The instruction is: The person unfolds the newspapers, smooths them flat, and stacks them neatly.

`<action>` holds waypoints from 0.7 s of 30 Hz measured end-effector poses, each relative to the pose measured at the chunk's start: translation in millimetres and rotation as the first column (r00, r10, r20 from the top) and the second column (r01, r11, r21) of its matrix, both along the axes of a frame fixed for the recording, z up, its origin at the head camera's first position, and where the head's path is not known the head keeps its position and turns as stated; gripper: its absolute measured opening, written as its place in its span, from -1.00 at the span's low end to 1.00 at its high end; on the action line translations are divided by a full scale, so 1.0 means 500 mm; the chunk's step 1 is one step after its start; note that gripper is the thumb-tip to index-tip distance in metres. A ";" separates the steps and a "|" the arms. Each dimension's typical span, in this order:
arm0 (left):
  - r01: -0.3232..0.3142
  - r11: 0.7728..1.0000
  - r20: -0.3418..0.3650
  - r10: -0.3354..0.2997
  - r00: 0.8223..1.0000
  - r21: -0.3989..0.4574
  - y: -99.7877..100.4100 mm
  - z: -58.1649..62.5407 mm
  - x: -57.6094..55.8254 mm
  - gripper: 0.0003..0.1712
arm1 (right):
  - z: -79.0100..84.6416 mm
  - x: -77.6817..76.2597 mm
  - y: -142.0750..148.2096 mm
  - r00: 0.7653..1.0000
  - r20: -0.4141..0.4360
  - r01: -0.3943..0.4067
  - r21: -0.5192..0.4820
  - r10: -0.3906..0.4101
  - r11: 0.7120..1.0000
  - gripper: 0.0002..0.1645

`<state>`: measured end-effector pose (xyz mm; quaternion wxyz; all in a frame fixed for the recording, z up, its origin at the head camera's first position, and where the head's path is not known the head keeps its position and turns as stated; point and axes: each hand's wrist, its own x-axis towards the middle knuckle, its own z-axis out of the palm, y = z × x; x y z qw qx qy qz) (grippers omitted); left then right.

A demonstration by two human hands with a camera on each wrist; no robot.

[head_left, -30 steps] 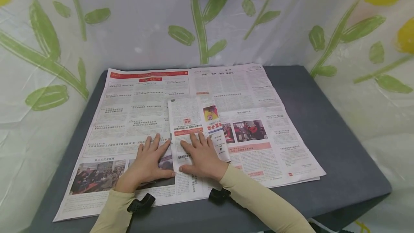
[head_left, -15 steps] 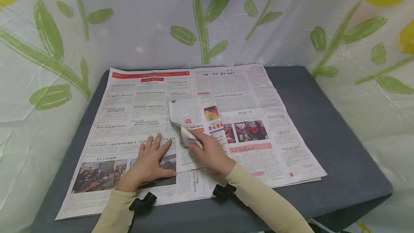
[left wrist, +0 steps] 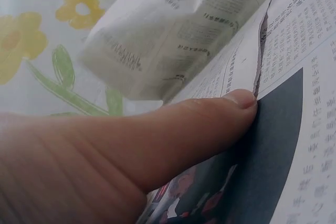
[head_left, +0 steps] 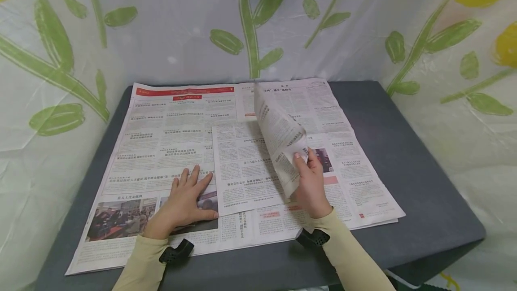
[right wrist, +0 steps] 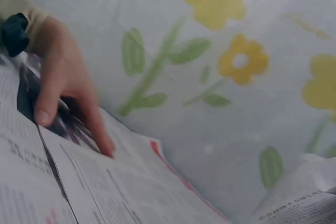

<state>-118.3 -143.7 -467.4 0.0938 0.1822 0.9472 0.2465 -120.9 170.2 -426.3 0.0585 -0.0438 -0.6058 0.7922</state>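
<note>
A small folded newspaper [head_left: 236, 170] lies on a large spread newspaper [head_left: 153, 147]. My right hand [head_left: 314, 188] pinches the near part of its top page [head_left: 280, 138] between thumb and fingers. That page stands raised and curved, swung to the right, with printed columns on the layer beneath showing. My left hand [head_left: 181, 206] rests spread on the large newspaper, just left of the small one. In the left wrist view, the thumb [left wrist: 194, 129] touches the paper's edge under the raised page. The right wrist view catches only a corner of the lifted page [right wrist: 304, 205], not the right hand.
Both newspapers lie on a grey table [head_left: 408, 183], whose dark cover shows on the right and along the front. A whitish curtain [head_left: 181, 26] printed with yellow flowers surrounds the back and sides. Black wrist cameras [head_left: 176, 251] sit on both sleeves.
My right hand went from lying flat on the small newspaper to gripping its top page, lifting the left edge and carrying it rightward. My left hand stayed in place.
</note>
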 end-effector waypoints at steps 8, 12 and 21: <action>-0.006 1.000 0.013 0.006 1.000 0.000 0.001 0.009 0.003 0.27 | -0.029 0.016 0.100 0.993 0.112 0.043 -0.135 -0.027 0.990 -0.48; -0.001 1.000 0.022 0.001 1.000 0.004 0.000 0.012 0.003 0.27 | -0.036 0.024 0.137 0.984 0.178 0.062 -0.259 -0.015 0.964 -0.52; 0.007 1.000 0.032 -0.008 0.999 0.021 -0.002 0.011 0.002 0.26 | -0.032 0.040 0.208 0.958 0.285 0.118 -0.282 -0.034 0.952 -0.39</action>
